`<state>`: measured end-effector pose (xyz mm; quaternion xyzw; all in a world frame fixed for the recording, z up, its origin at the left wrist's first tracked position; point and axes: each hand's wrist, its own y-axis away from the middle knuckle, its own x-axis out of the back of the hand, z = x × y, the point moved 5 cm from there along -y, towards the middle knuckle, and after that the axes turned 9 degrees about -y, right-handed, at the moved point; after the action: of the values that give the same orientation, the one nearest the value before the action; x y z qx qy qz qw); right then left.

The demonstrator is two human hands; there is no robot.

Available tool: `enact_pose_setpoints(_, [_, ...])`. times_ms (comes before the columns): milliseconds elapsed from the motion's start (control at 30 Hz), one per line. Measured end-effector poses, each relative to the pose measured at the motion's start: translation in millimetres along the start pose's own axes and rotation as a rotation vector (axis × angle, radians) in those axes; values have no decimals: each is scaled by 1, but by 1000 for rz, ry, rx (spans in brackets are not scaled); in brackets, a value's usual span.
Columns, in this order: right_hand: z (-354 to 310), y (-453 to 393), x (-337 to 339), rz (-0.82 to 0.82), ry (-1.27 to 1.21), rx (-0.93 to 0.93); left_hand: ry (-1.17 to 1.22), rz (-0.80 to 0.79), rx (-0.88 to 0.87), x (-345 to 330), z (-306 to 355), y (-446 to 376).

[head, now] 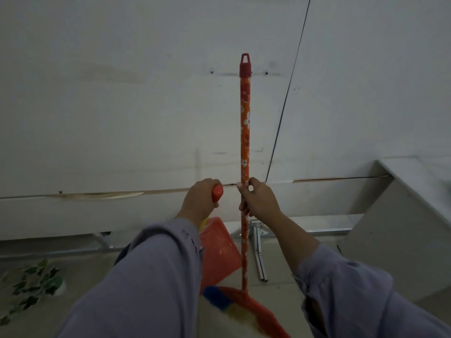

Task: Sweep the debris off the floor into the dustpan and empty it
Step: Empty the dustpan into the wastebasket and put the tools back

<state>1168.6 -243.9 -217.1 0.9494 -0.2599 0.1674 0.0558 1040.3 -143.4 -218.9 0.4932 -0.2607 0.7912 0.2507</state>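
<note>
An orange broom handle (245, 123) with white flowers and a red cap stands upright against the pale wall. My right hand (260, 200) grips it about halfway down. Its orange head with blue, red and cream bristles (234, 306) rests low at the bottom centre. My left hand (200, 202) is closed around the orange grip of the dustpan handle (217, 192). The orange dustpan (219, 250) hangs below that hand, partly hidden by my left sleeve. No debris shows on the floor here.
Green ivy leaves (34, 286) lie on the floor at the lower left. A white metal bracket (258, 250) leans at the wall's foot behind the broom. A pale slanted panel (395, 225) rises at the right.
</note>
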Motion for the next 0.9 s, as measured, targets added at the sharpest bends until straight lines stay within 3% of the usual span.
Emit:
enact_pose_setpoints(367, [62, -101, -46, 18, 242, -84, 140, -243, -3, -87, -70, -77])
enact_pose_setpoints(900, [181, -228, -114, -187, 213, -248, 198, -229, 175, -213, -174, -142])
